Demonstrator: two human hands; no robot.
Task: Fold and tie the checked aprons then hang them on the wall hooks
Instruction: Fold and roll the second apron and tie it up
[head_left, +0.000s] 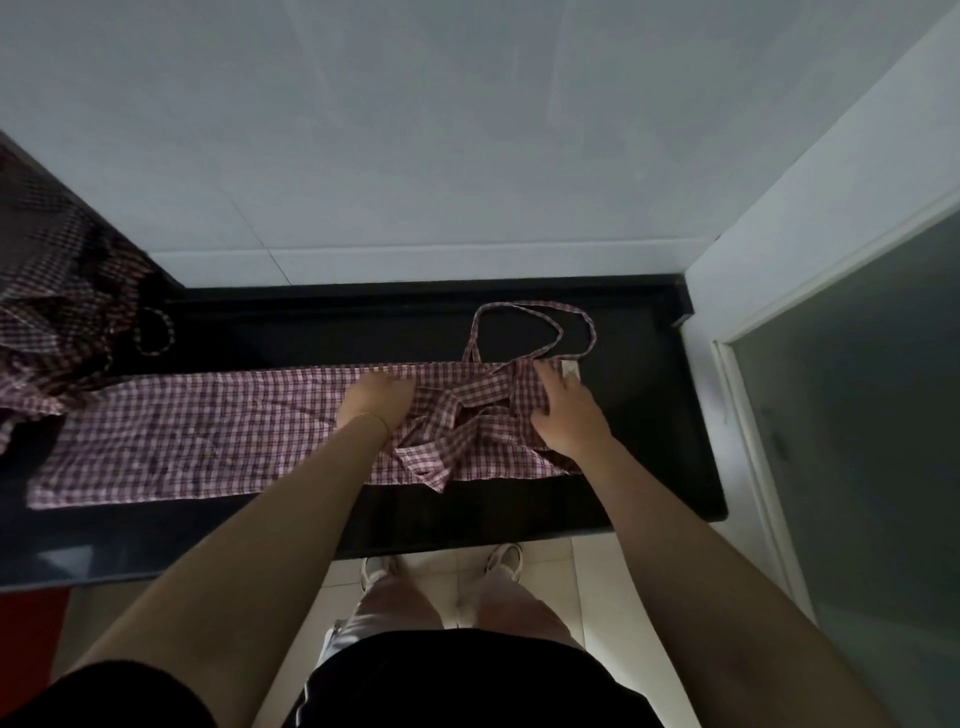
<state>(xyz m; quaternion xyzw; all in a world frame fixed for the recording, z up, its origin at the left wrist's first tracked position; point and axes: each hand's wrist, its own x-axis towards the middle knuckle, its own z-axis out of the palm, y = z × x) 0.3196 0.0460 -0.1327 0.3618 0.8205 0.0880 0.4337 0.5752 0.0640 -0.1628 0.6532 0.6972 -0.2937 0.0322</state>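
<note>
the right hand (569, 415) is lying on the bib end of the checked apron (208, 426), fingers spread and fairly straight, pressing the cloth down rather than closing around it. the left hand (376, 402) is resting on the same apron a little further along, fingers bent down into the fabric; whether they are pinching a fold or only pushing cannot be told, since the fingertips are sinking out of sight in the cloth. between the two hands the fabric is bunching into loose folds, and the waist ties (441, 457) are lying tangled there, one end trailing toward the near edge of the apron.

the apron is lying flat on the black counter (649, 467), folded into a long narrow band. its long axis is running along the counter's length, the bib end pointing toward the counter's end by the white wall, the hem end pointing the opposite way. the neck loop (519, 322) is spreading open on the counter just beyond the bib, on the far side of the apron from the person.

past the apron's hem end, a heap of more checked aprons (57, 312) is sitting crumpled, overlapping that end.
</note>
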